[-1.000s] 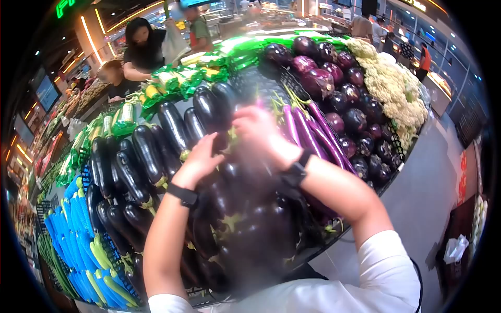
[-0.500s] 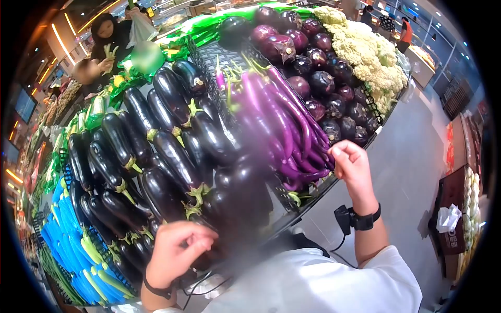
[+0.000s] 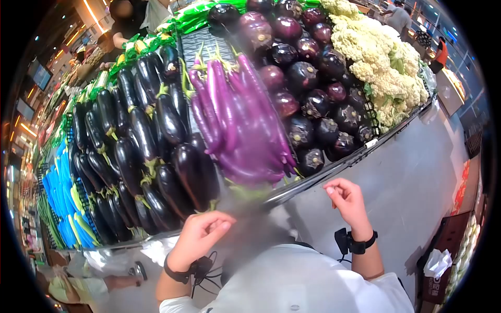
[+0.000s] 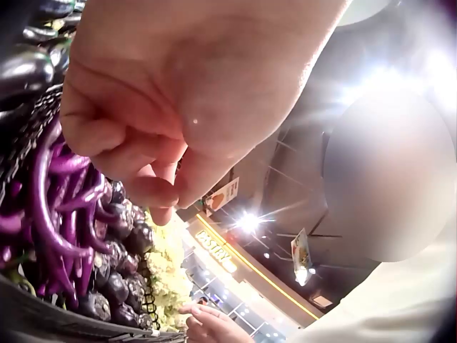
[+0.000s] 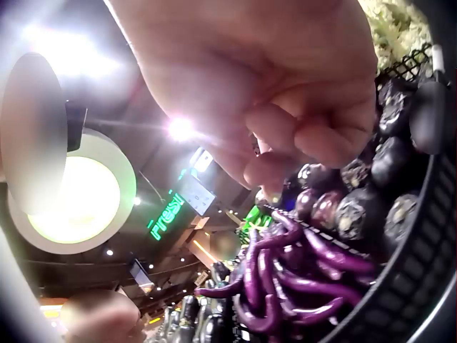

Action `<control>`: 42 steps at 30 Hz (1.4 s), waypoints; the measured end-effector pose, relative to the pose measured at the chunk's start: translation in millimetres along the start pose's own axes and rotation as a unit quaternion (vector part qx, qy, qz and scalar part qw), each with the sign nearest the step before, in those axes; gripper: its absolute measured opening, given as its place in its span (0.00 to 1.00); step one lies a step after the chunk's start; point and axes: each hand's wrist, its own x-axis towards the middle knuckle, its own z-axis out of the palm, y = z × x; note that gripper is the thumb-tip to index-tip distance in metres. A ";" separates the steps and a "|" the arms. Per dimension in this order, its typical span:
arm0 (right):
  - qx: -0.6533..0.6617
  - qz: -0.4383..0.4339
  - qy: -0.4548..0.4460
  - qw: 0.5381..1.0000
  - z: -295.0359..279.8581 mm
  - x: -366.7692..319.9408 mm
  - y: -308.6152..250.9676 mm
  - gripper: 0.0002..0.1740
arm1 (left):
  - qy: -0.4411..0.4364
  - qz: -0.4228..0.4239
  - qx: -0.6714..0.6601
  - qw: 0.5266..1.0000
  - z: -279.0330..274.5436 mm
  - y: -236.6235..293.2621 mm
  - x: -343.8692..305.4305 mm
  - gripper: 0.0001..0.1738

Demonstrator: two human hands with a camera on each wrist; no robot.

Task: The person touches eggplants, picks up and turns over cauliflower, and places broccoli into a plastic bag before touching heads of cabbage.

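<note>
My left hand [image 3: 202, 235] hovers at the front edge of the stand, near the dark eggplants [image 3: 141, 133]. Its fingers are loosely curled with nothing between them, as the left wrist view also shows. Past the front rim, over the floor, my right hand [image 3: 349, 204] hangs with bent fingers and holds nothing. Long purple eggplants [image 3: 214, 104] lie heaped between the dark eggplants and the round eggplants [image 3: 302, 75]. In the right wrist view, the long purple eggplants [image 5: 268, 275] and round eggplants [image 5: 357, 214] appear beyond my curled fingers.
Cauliflower [image 3: 389, 62] fills the right end of the stand, behind a black rim [image 3: 334, 172]. Vegetables in blue netting [image 3: 62, 193] lie at the left end. A person stands behind the stand, another at lower left. A dark box [image 3: 438, 261] with a white bag is at right.
Both hands have drawn back from over the eggplants to the stand's front edge, the right one now beyond it. The view has shifted to the right.
</note>
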 end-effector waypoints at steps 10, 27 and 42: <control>-0.018 0.080 -0.056 0.995 -79.4 -8.9 59.7 0.09 | 0.005 0.109 0.219 0.970 141.6 18.6 85.4 0.10; -0.177 0.057 0.050 0.981 -197.4 69.4 65.5 0.16 | -0.125 0.224 0.132 0.958 193.8 50.8 250.0 0.15; -0.223 -0.040 -0.196 0.954 -343.5 178.1 76.3 0.21 | -0.007 0.130 0.174 0.976 315.7 93.7 294.9 0.16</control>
